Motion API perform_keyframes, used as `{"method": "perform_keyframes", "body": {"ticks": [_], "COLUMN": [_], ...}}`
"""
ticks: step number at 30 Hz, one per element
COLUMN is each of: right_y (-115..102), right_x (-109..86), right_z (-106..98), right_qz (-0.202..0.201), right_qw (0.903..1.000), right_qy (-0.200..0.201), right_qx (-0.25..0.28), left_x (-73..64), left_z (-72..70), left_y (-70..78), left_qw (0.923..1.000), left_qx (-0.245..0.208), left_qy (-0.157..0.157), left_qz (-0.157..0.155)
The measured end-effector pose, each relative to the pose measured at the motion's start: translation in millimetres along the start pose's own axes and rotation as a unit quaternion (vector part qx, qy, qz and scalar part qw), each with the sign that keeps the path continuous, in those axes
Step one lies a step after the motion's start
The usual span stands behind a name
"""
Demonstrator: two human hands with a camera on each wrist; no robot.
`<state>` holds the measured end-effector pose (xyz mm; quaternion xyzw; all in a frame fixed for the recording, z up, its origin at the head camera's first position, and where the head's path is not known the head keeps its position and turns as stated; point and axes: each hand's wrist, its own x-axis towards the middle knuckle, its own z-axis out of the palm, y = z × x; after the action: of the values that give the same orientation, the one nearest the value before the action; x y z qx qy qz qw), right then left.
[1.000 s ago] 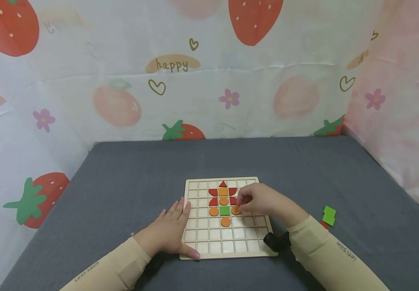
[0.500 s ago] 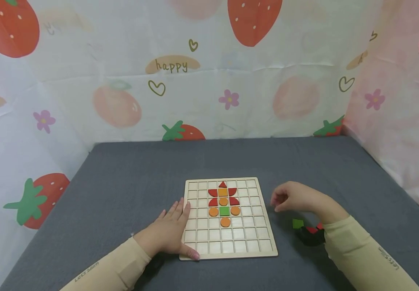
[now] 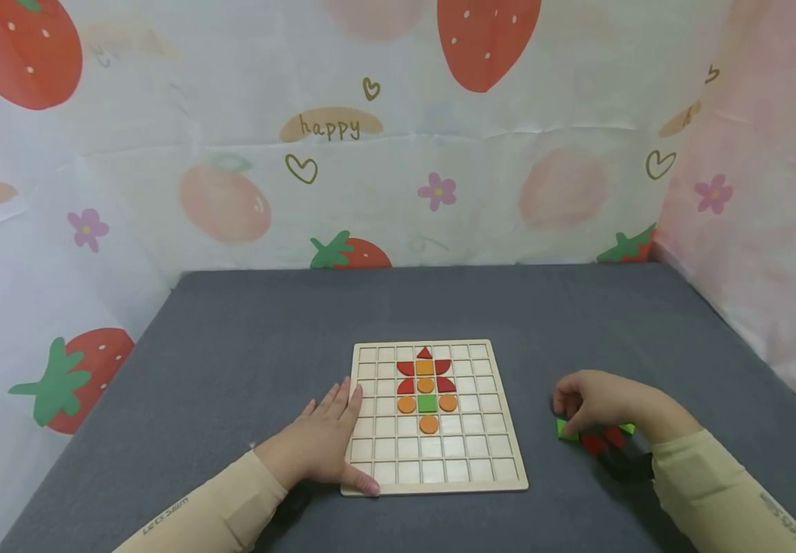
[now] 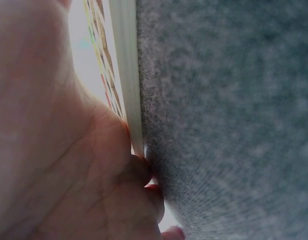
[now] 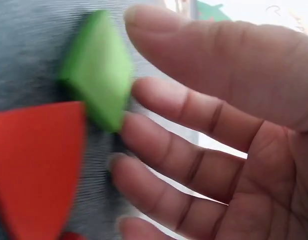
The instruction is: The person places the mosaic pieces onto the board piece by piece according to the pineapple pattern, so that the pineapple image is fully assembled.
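Note:
My left hand (image 3: 316, 439) rests along the left edge of a wooden grid board (image 3: 470, 467), fingers spread and thumb over the near corner. In the left wrist view the palm lies against the board's pale side (image 4: 125, 65). On the grid sit an orange square, a green square (image 3: 427, 403), several orange discs (image 3: 429, 424), a red triangle (image 3: 424, 352) and several red rounded pieces (image 3: 446, 385). To the right, my right hand (image 3: 608, 401) is over loose tiles, with thumb and fingers apart beside a green square tile (image 5: 101, 70). A red tile (image 5: 39, 160) lies near it.
Loose red tiles (image 3: 592, 444) and another green tile (image 3: 628, 428) lie partly hidden under the right hand. Grey cloth (image 3: 266, 330) covers the table. A printed fabric backdrop (image 3: 474, 230) stands along the back and sides.
My right hand has moved right, from an orange disc on the board to the loose green tile. That disc stays in its grid cell. The left hand has not moved.

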<state>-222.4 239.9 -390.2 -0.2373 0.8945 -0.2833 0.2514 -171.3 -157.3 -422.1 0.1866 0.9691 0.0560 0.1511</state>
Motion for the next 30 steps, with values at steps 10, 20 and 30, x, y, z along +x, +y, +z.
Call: {"method": "perform_keyframes", "body": {"ticks": [10, 20, 30], "right_y": [5.8, -1.7, -29.5], "right_x": [1.2, 5.0, 24.5], "right_z": [7.2, 7.5, 5.5], "right_qz": [-0.002, -0.030, -0.032], "right_qw": [0.9998, 0.9986, 0.9947], "right_qy": [0.012, 0.027, 0.095], "right_qx": [-0.016, -0.034, -0.025], "left_x": [0.1, -0.3, -0.8], "left_z": [-0.1, 0.8, 0.4], "left_y": [0.3, 0.7, 0.6], "left_qw": [1.0000, 1.0000, 1.0000], "left_qx": [-0.001, -0.003, -0.002], "left_qy": [-0.001, 0.002, 0.005], "left_qz": [-0.004, 0.000, 0.002]}}
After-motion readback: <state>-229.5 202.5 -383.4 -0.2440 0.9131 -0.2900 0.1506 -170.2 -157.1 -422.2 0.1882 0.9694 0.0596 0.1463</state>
